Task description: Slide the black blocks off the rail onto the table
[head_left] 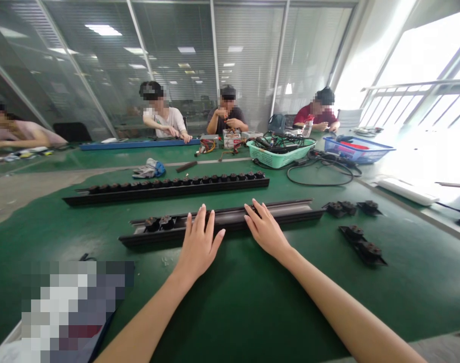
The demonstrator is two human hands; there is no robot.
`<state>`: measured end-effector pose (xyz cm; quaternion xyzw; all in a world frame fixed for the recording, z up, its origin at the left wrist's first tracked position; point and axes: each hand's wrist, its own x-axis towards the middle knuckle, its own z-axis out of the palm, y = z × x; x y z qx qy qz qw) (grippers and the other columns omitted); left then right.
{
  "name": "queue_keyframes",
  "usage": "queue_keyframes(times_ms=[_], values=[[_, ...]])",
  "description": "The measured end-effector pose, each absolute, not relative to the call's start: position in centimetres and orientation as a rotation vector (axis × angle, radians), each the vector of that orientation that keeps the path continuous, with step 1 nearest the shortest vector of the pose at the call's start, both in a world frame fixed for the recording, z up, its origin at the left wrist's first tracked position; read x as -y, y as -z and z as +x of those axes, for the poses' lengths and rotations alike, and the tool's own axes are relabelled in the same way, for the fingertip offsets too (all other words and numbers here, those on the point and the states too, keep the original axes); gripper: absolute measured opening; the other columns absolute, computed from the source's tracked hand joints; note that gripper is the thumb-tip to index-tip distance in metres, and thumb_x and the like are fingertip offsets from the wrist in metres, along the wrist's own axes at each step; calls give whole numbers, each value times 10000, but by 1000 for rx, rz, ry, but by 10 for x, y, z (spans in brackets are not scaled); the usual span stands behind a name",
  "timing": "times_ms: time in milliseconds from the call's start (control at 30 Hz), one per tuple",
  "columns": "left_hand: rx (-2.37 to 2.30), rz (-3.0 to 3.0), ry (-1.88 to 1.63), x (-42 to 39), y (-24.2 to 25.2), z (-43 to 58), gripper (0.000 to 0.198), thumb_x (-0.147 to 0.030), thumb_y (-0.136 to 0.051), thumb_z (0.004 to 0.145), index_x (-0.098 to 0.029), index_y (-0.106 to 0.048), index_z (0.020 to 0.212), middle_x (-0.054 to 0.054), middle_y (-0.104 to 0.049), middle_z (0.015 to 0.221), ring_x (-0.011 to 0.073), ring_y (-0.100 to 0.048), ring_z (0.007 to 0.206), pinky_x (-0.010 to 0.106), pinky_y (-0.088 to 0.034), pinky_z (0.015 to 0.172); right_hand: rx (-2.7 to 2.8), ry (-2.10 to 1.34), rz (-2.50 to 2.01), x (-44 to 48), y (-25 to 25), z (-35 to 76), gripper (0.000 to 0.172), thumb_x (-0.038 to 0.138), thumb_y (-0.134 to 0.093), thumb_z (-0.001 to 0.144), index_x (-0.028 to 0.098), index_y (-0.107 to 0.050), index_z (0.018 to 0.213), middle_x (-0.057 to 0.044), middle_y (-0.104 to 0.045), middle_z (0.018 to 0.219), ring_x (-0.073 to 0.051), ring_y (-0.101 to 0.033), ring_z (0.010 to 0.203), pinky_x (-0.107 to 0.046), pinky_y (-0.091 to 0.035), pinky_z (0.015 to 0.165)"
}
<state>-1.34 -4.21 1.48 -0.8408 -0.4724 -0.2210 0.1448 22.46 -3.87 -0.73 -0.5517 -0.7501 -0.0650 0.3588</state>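
While the rail [232, 220] lies at frame centre, left hand [200, 244] and right hand [269, 231], spread wide, apparently touch it.

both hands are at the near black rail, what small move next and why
Perhaps move the right hand to the loose black parts at right: the near rail has bare channel, while the far rail carries a long row of similar parts.

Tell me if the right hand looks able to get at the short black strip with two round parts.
Likely yes: the right hand lies open over the nearer black rail, and only green tabletop shows between it and the short black strip to its right.
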Motion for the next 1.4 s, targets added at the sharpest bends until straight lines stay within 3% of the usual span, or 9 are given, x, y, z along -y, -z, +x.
queue_keyframes(times_ms=[133,267,567,1400], values=[[1435,-2367,610,49,-16,-9,693,-488,-277,1116,6,-457,1567,306,-418,1628,385,-384,1553,633,-253,1284,1860,160,-1419,34,12,222,465,287,-395,1085,156,-646,1454,-197,-572,1527,-313,-521,1455,-570,-385,1253],[1465,-2327,623,52,-16,-5,677,-485,-264,1115,-27,-479,1566,275,-461,1612,384,-409,1539,652,-256,1276,1853,170,-1403,27,14,226,447,228,-398,1069,168,-697,1397,-183,-643,1434,-310,-584,1390,-565,-392,1254],[1444,-2366,610,49,-21,-8,621,-440,-293,1117,-47,-541,1528,257,-550,1546,371,-489,1485,664,-236,1283,1875,93,-1381,26,21,241,440,223,-433,1064,273,-693,1415,-95,-628,1485,-339,-470,1495,-540,-472,1200],[1440,-2374,631,47,-18,-10,594,-431,-280,1124,-93,-511,1555,257,-525,1564,340,-532,1451,692,-174,1280,1831,26,-1332,25,22,245,423,250,-434,1069,273,-710,1388,-92,-645,1477,-319,-464,1501,-552,-465,1202]])
